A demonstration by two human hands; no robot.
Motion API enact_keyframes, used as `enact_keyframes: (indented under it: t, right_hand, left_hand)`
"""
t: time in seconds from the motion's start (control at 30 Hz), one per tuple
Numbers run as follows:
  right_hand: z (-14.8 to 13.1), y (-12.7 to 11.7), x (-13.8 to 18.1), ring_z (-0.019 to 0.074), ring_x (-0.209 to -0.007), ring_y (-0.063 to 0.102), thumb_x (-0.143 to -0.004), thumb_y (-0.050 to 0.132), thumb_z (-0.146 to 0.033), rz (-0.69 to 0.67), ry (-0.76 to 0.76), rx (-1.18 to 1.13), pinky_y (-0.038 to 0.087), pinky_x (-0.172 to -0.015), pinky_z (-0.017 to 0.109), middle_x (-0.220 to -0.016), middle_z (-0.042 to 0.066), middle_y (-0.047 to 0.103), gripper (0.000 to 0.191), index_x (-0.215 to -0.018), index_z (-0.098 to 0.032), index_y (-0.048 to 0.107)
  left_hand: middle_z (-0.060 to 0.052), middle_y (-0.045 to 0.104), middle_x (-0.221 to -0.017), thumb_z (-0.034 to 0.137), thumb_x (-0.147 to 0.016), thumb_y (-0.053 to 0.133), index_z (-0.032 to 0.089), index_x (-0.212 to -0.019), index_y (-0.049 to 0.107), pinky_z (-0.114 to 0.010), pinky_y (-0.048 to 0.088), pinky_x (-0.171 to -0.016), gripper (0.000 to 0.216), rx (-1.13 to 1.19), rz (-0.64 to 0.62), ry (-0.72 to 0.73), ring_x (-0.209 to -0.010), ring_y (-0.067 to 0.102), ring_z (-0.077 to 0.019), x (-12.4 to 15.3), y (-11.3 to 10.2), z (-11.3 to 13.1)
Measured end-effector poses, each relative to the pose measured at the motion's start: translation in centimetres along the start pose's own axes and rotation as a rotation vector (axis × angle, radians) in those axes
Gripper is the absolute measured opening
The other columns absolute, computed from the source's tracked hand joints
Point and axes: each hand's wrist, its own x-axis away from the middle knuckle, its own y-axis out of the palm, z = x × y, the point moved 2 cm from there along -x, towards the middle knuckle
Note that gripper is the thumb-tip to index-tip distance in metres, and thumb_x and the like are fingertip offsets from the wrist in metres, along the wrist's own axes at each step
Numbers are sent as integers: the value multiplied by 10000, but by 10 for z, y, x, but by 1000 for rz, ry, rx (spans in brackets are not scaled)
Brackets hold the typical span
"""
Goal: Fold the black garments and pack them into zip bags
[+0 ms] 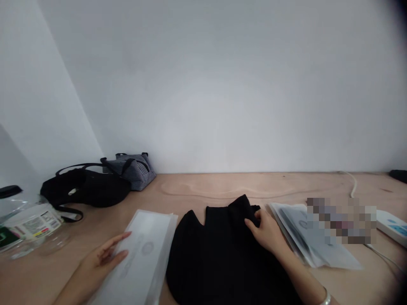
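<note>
A black knitted garment [219, 254] lies on the wooden table [222, 186] right in front of me. My right hand [265, 231] rests on its upper right part, fingers pinching a fold of the fabric. My left hand [103, 258] lies flat with fingers stretched out on the left edge of a stack of clear plastic bags [140, 258] that sits to the left of the garment.
A second pile of clear plastic bags [305, 237] lies to the right of the garment. A black bag [85, 188] and a striped pouch [135, 169] sit at the back left by the wall. A plastic bottle [25, 224] lies far left; a white cable [353, 184] and a white box [392, 226] are at right.
</note>
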Motion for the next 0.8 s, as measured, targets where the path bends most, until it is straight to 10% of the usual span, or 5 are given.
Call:
enact_keyframes:
  t: [0.17,0.33,0.6,0.8]
  right_hand:
    - [-55,7,2,163,-682,528,-724,534,-410,-68,-134,-139,391,-633,285,-802,38,541,223,-740,-203,453]
    - [-75,21,10,154,-724,529,-792,475,-436,-337,-288,-261,404,-680,285,-808,30,537,251,-772,-189,512]
    - [-4,-12,5,168,-878,506,-641,497,-109,-360,-432,-195,398,-796,286,-942,36,537,280,-905,-195,529]
    - [11,-12,18,188,-994,477,-554,449,-38,-454,-532,16,357,-881,314,-1069,50,531,524,-1035,-211,564]
  left_hand:
    - [17,657,-926,547,-626,542,295,-902,630,-471,424,-841,384,-516,128,169,-939,560,-300,-10,0,-27]
    - [-69,528,-1161,478,-730,455,223,-1017,590,-450,346,-932,407,-683,212,405,-1092,452,-294,8,49,11]
    - [-10,389,-1331,216,-818,450,274,-1070,579,-383,310,-1005,289,-560,-397,694,-1226,335,-206,49,167,110]
    - [-20,196,-1437,340,-800,541,327,-1214,466,-516,159,-1026,421,-661,-541,827,-1305,125,-288,47,230,119]
